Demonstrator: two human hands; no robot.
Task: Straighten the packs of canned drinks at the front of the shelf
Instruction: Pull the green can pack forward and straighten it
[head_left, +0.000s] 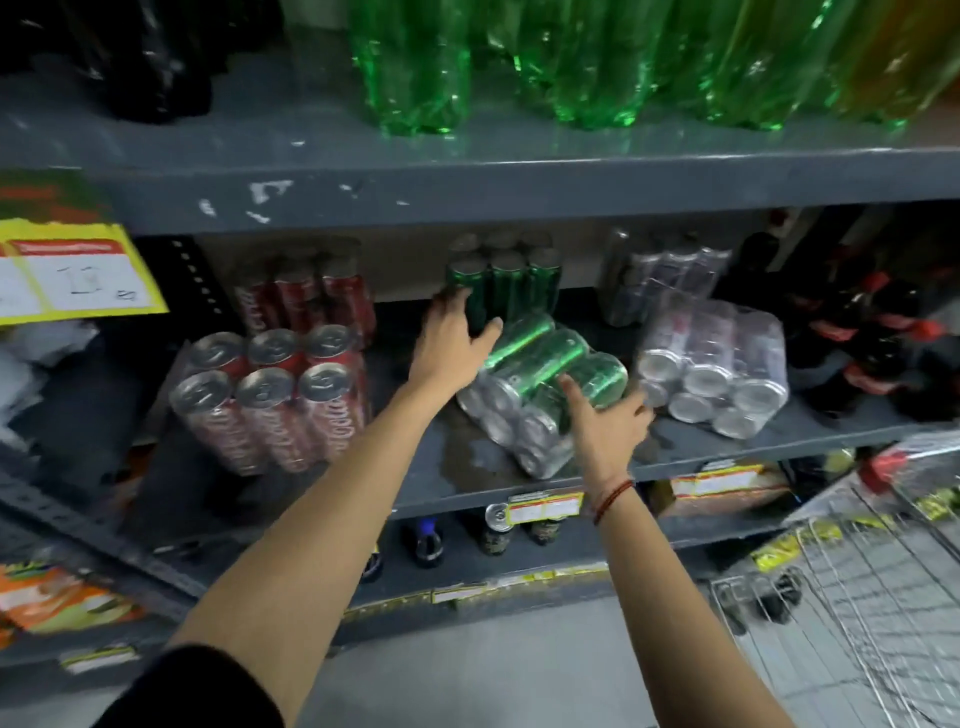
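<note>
both hands on the green can pack (545, 384), which lies tipped on its side at the shelf (467, 483) front, between the red can pack (270, 400) and silver can pack (717, 364). left hand (452, 343) open, palm on its far upper end. right hand (605, 426) open, fingers spread against its near right side.

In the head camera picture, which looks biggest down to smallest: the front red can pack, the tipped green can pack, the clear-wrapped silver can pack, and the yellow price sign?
1. Front red can pack
2. Tipped green can pack
3. Clear-wrapped silver can pack
Yellow price sign: cut off at the picture's edge and nearer the camera, so unranked.
The three packs look close in size.
</note>
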